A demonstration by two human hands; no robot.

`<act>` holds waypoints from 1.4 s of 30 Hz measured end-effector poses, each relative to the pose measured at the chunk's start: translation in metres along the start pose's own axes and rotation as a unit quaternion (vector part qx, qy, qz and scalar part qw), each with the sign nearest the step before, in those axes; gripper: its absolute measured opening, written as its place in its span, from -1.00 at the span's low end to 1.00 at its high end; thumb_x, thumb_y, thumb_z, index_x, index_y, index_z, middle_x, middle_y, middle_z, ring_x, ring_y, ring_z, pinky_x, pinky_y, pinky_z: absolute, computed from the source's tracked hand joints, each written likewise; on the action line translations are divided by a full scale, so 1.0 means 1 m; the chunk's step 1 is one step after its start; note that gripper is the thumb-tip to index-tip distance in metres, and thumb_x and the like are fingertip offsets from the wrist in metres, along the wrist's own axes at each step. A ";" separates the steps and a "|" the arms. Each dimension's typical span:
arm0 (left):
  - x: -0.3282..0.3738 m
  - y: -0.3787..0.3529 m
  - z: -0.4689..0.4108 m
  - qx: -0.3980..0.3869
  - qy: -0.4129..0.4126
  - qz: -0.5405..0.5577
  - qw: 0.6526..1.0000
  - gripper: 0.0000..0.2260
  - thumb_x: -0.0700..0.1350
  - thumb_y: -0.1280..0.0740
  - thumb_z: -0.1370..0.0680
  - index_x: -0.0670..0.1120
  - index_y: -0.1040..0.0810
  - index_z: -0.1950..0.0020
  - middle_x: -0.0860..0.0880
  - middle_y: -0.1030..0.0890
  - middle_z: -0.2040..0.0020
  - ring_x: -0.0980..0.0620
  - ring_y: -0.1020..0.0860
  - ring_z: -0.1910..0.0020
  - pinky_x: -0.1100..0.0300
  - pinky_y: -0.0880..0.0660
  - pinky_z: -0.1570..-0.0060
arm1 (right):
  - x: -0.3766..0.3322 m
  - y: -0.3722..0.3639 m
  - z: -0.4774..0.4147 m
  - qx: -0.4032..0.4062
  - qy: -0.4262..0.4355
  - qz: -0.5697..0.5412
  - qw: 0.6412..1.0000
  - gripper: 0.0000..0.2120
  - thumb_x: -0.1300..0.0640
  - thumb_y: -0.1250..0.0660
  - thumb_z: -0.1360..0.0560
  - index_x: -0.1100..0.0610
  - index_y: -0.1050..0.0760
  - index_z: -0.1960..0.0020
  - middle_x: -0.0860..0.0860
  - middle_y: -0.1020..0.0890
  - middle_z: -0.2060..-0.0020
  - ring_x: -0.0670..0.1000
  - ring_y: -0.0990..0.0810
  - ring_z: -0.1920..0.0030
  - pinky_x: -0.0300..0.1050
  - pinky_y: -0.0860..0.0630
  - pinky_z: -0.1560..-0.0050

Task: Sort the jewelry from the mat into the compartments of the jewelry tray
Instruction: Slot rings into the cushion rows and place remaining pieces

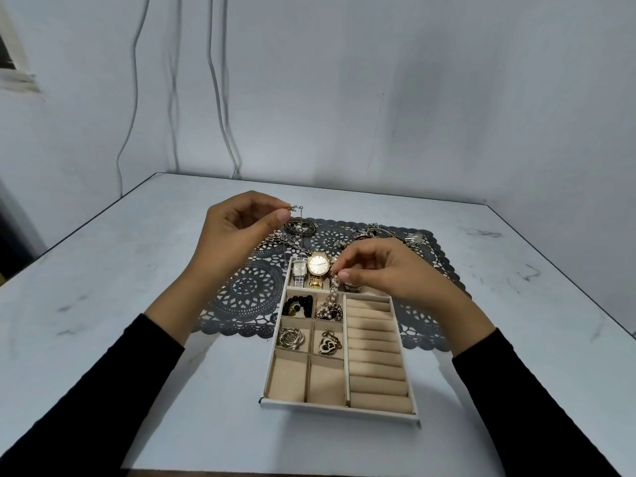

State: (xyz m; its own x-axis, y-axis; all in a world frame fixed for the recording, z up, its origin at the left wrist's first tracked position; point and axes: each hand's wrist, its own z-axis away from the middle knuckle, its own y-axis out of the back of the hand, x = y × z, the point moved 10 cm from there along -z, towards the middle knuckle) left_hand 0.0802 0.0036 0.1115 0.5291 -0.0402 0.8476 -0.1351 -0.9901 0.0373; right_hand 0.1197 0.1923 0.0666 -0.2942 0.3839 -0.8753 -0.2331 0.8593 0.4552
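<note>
A beige jewelry tray (pixel 339 409) lies on a black lace mat (pixel 246 290). My left hand (pixel 237 232) is raised above the mat's far left and pinches the clasp end of a thin chain (pixel 296 208). My right hand (pixel 382 270) pinches a pearl bracelet (pixel 333 292) that hangs down into the tray's upper middle compartment, where its lower end is piled. The top compartment holds a silver watch (pixel 298 270) and a gold watch (pixel 318 265). Black beads (pixel 297 304), rings (pixel 290 338) and a heart pendant (pixel 328 343) fill other compartments.
Loose jewelry lies on the mat's far side: a dark oval brooch (pixel 300 227) at the left and a tangle of gold pieces (pixel 382 234) at the right. The tray's ring rolls (pixel 377 356) and two front compartments hold nothing. A wall with cables stands behind the white table (pixel 103 270).
</note>
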 end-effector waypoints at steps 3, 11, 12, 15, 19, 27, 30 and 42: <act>-0.001 0.002 -0.001 0.005 -0.001 0.001 1.000 -0.91 -0.15 -0.47 -0.44 -0.04 -0.65 0.08 0.13 -0.70 0.25 0.23 -0.63 0.21 0.41 -0.51 0.34 | 0.001 -0.002 0.001 -0.019 -0.008 0.008 1.000 -0.89 0.27 -0.43 -0.44 0.20 -0.63 0.03 0.14 -0.67 0.12 0.09 -0.62 0.09 0.16 -0.54 -0.08; 0.001 0.005 -0.001 0.010 -0.009 0.007 1.000 -0.92 -0.17 -0.46 -0.45 -0.06 -0.65 0.07 0.13 -0.70 0.24 0.21 -0.64 0.19 0.40 -0.52 0.33 | 0.000 -0.018 0.002 -0.060 -0.022 -0.039 0.997 -0.84 0.33 -0.42 -0.43 0.29 -0.60 -0.02 0.21 -0.67 0.09 0.11 -0.67 0.06 -0.13 -0.57 -0.04; 0.001 0.005 -0.001 0.011 -0.009 0.008 1.000 -0.91 -0.14 -0.46 -0.44 -0.06 -0.65 0.07 0.12 -0.70 0.24 0.20 -0.64 0.18 0.39 -0.52 0.33 | 0.002 -0.019 0.002 -0.055 -0.025 -0.043 0.997 -0.84 0.33 -0.42 -0.43 0.28 -0.61 -0.01 0.21 -0.67 0.10 0.10 -0.67 0.07 -0.14 -0.58 -0.03; 0.002 0.005 -0.001 0.014 -0.010 0.010 1.000 -0.88 -0.09 -0.46 -0.41 -0.05 -0.65 0.08 0.12 -0.70 0.23 0.17 -0.65 0.17 0.38 -0.53 0.33 | 0.006 -0.021 -0.001 -0.041 -0.028 -0.023 0.999 -0.86 0.33 -0.42 -0.44 0.22 -0.63 0.01 0.18 -0.68 0.12 0.08 -0.68 0.08 -0.09 -0.60 -0.04; 0.001 0.006 -0.002 0.015 -0.010 0.014 1.000 -0.88 -0.09 -0.46 -0.40 -0.05 -0.65 0.08 0.12 -0.70 0.22 0.17 -0.65 0.16 0.39 -0.53 0.32 | 0.008 -0.019 -0.002 -0.034 -0.025 0.027 0.999 -0.87 0.31 -0.45 -0.42 0.14 -0.66 0.06 0.09 -0.69 0.14 0.03 -0.67 0.10 -0.08 -0.60 -0.04; 0.002 0.009 -0.004 0.021 -0.014 0.018 1.000 -0.88 -0.09 -0.46 -0.41 -0.04 -0.65 0.08 0.11 -0.70 0.24 0.21 -0.61 0.23 0.39 -0.51 0.33 | 0.000 -0.013 0.004 -0.064 -0.024 0.060 0.996 -0.88 0.27 -0.46 -0.42 0.13 -0.67 0.06 0.02 -0.69 0.14 0.01 -0.67 0.10 -0.18 -0.57 0.00; 0.002 0.009 -0.004 0.021 -0.013 0.018 1.000 -0.88 -0.09 -0.46 -0.40 -0.04 -0.66 0.08 0.11 -0.70 0.23 0.20 -0.62 0.22 0.38 -0.52 0.33 | 0.000 -0.019 0.005 -0.075 -0.025 0.036 0.996 -0.88 0.31 -0.46 -0.41 0.19 -0.66 0.05 0.04 -0.70 0.17 -0.03 -0.65 0.14 -0.21 -0.55 0.05; 0.000 0.004 -0.002 0.012 -0.013 0.010 1.000 -0.91 -0.20 -0.46 -0.45 -0.05 -0.65 0.09 0.15 -0.69 0.25 0.23 -0.63 0.20 0.41 -0.53 0.32 | 0.005 -0.029 -0.004 -0.047 -0.013 0.205 0.978 -0.88 0.22 -0.45 -0.44 0.06 -0.68 0.06 -0.10 -0.70 0.19 -0.22 -0.64 0.17 -0.36 -0.54 0.12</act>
State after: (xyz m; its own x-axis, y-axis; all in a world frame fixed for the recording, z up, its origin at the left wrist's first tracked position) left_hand 0.0781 -0.0001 0.1131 0.5488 -0.0643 0.8335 -0.1265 -0.9919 0.0068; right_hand 0.1216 0.1677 0.0494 -0.3568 0.6993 -0.6194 -0.1857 0.5968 0.7806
